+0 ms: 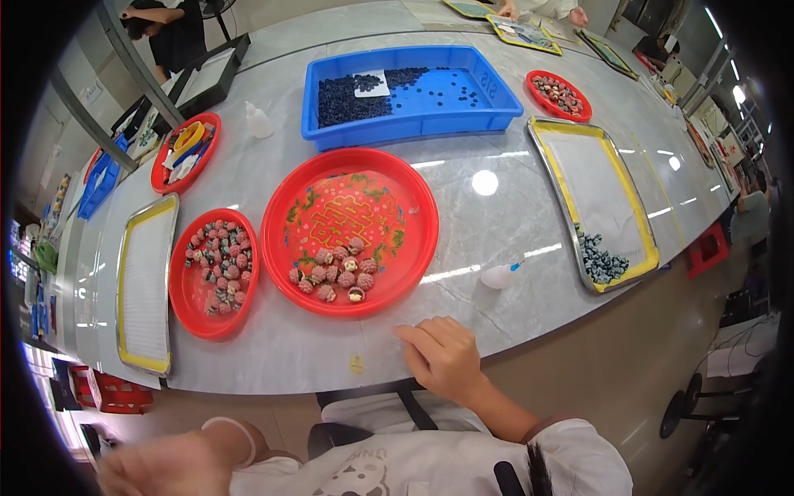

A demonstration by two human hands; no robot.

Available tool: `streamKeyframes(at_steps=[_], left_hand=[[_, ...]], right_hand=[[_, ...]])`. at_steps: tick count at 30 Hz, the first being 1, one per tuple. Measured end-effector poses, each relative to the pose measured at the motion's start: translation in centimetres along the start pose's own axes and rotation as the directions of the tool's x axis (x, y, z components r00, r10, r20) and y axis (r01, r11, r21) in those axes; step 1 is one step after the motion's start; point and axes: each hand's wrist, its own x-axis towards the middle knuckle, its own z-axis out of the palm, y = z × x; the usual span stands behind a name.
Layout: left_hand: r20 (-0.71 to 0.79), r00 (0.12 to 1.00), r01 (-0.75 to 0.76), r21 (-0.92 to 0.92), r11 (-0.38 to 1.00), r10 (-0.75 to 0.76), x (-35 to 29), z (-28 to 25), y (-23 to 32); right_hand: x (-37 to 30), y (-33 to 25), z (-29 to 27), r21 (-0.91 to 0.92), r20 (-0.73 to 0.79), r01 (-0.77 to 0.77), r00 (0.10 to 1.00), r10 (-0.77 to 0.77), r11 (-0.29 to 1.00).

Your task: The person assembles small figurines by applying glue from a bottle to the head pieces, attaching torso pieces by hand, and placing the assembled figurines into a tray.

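Glossy grey marble table (513, 240) in a workshop; round red plastic tray (397, 248) of berry-like pieces. Right hand (442, 357) curled, empty, resting on the table edge; left hand (165, 467) blurred, grip indiscernible.

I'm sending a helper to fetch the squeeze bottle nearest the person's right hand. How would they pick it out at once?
Start at the big round red tray in the middle of the grey table. Just right of it, toward the metal tray with yellow edging, a small white squeeze bottle lies on its side. Its blue tip sets it apart from the upright bottle far across the table.
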Motion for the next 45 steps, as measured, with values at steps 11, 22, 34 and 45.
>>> streamKeyframes(at_steps=[11,22,34,45], left_hand=[[0.435,0.786,0.458,0.068,0.886,-0.439,-0.6,-1.2,-0.6],[0.378,0.778,0.442,0.237,0.865,-0.501,-1.1,-3.9,1.3],[0.325,0.792,0.377,0.404,0.833,-0.516,-3.8,-4.8,0.8],[0.344,0.841,0.283,0.378,0.881,-0.418,-4.1,-3.7,1.4]], right_hand=[[-0.2,0.2,0.7,0.012,-0.057,0.056,0.997,-0.055,0.998],[-0.7,0.3,1.0,-0.008,-0.077,0.038,0.996,-0.039,0.999],[-0.8,0.3,1.8,-0.006,-0.089,0.057,0.994,-0.057,0.998],[0.9,-4.9,-4.7,0.892,0.233,-0.190,0.971,-0.057,0.410]])
